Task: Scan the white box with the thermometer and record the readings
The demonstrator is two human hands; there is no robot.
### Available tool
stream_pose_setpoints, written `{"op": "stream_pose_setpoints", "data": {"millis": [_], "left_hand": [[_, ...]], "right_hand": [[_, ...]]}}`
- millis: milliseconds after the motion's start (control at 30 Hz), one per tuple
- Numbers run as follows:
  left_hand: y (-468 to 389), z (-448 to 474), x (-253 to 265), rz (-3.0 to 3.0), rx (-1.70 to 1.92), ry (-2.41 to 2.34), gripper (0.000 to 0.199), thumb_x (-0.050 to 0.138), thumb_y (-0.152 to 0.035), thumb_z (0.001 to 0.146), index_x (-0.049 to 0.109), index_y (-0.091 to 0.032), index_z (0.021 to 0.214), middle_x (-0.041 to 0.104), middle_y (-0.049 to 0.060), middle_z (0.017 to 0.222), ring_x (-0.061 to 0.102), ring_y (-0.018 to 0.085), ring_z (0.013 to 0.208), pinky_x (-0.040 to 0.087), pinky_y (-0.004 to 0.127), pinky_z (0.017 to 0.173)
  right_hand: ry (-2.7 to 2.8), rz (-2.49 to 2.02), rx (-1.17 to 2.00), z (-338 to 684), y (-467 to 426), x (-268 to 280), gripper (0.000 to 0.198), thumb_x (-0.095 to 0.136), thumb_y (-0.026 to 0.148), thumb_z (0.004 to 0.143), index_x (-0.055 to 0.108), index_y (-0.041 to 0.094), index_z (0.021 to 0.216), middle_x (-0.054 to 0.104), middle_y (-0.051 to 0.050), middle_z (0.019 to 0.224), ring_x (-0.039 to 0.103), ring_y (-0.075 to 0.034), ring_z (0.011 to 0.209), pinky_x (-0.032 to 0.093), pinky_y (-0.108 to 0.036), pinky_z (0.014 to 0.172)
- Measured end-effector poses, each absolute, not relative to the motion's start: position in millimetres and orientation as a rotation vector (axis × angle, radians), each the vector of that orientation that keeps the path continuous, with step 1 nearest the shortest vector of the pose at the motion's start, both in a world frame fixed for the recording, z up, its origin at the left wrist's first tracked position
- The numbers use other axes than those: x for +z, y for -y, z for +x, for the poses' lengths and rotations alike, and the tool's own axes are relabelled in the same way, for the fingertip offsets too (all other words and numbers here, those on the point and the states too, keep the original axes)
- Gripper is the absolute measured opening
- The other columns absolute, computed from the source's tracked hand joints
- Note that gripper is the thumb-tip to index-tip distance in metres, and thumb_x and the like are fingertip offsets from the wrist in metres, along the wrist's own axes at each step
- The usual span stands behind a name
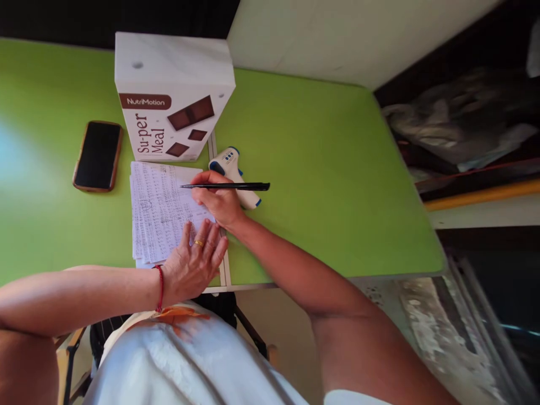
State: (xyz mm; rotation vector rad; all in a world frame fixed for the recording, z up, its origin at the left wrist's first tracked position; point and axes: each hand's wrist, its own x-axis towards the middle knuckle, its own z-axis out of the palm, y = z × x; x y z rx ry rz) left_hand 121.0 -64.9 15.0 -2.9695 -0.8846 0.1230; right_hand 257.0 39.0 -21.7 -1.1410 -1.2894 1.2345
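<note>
My right hand (pixel 219 201) grips a black pen (pixel 240 186) between thumb and fingers, its tip over the upper right part of a stack of paper sheets (pixel 162 214). Rows of small handwriting cover much of the top sheet. Flat on the lower right of the stack rests my left hand (pixel 192 259), fingers spread, with a gold ring and a red cord bracelet. Just beyond my right hand lies a white and blue infrared thermometer (pixel 228 162), partly hidden by that hand and the pen.
A white Su-per Meal box (pixel 177 73) stands behind the sheets. To their left lies a smartphone (pixel 98 156) with a dark screen. All rest on a green table (pixel 329 169) with a seam. Shelves with plastic bags (pixel 459 124) are at the right.
</note>
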Motion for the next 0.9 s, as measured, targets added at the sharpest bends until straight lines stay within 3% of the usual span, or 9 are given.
{"op": "stream_pose_setpoints", "data": {"millis": [167,367,600,900], "left_hand": [[65,120,15,-2.923,0.050,0.879,0.065,0.053,-0.048,0.109,0.053,-0.002,0.155,0.049,0.026,0.159,0.053,0.040,0.148,0.057,0.058,0.113],[68,121,14,-2.878,-0.082,0.869,0.058,0.062,-0.052,0.104,0.066,-0.007,0.140,0.056,0.027,0.154,0.062,0.041,0.139,0.060,0.059,0.108],[68,119,13,-2.863,-0.118,0.848,0.067,0.062,-0.054,0.103,0.062,-0.004,0.147,0.057,0.025,0.154,0.061,0.040,0.140,0.061,0.058,0.108],[70,121,14,-2.860,-0.156,0.852,0.059,0.059,-0.048,0.105,0.064,-0.006,0.146,0.060,0.024,0.151,0.064,0.039,0.137,0.062,0.058,0.107]], "right_hand": [[1.453,-1.112,0.963,263,-26,-22,0.013,0.065,0.033,0.082,0.057,0.023,0.081,0.054,0.006,0.065,0.046,-0.010,0.054,0.042,-0.025,0.053],[1.620,-1.076,0.727,262,-18,-23,0.013,0.062,0.026,0.087,0.055,0.023,0.076,0.056,0.004,0.065,0.050,-0.012,0.057,0.047,-0.027,0.057],[1.651,-1.065,0.709,263,-19,-25,0.014,0.061,0.025,0.090,0.056,0.023,0.077,0.058,0.005,0.064,0.051,-0.011,0.057,0.047,-0.025,0.057],[1.668,-1.062,0.718,263,-18,-22,0.014,0.061,0.025,0.091,0.056,0.023,0.079,0.059,0.004,0.066,0.053,-0.012,0.058,0.047,-0.026,0.058]]}}
